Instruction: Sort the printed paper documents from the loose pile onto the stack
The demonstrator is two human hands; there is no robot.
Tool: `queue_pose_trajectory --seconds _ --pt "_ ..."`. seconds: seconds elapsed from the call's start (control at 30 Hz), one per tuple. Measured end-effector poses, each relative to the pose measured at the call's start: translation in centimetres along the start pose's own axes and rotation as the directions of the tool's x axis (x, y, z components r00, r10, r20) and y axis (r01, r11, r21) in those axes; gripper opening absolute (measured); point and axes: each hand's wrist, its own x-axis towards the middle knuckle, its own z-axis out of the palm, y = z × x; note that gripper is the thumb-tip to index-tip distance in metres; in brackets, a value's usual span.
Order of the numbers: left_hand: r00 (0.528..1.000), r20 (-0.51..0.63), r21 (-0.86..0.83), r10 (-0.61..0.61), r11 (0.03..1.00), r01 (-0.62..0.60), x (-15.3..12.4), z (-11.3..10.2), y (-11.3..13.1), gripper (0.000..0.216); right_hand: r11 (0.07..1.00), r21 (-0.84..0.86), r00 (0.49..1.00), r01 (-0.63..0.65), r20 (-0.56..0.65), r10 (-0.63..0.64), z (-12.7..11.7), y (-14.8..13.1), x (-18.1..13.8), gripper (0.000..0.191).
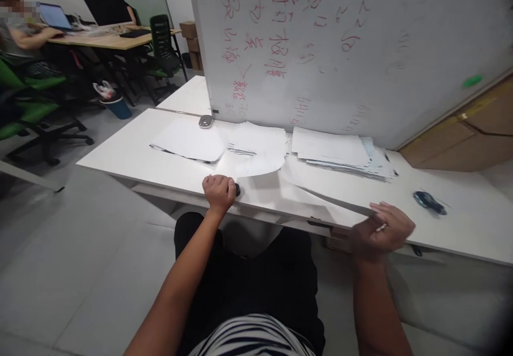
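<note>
My left hand (219, 191) is closed in a fist at the front edge of the white desk (120, 153). A small black object (238, 189) pokes out beside its thumb; most of it is hidden, so its kind is unclear. At the right, my right hand (385, 229), slightly blurred, pinches the corner of a white sheet of paper (320, 191). The sheet slants from mid-desk to those fingers, its near edge raised. Behind my hands lie a middle pile of papers (258, 139), a thicker stack of papers (328, 146) and some left-hand papers (188, 137).
A whiteboard (256, 40) with red writing stands along the desk's back. A computer mouse (206, 121) rests near the left papers, and a dark glossy object (429, 202) lies at the right. Further back, a person (30, 35) sits at another table, near a blue bin (118, 108).
</note>
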Motion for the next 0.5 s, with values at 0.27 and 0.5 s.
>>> queue_pose_trajectory --seconds 0.27,0.5 --pt "0.996 -0.017 -0.094 -0.086 0.992 0.084 0.8 -2.0 1.9 0.035 0.959 -0.274 0.993 0.069 -0.073 -0.092 -5.8 4.0 4.8 0.020" --pt "0.834 0.545 -0.694 0.082 0.603 0.394 -0.6 -5.6 10.8 0.091 0.973 -0.155 0.972 0.172 -0.136 -0.193 -5.9 2.3 6.2 0.022"
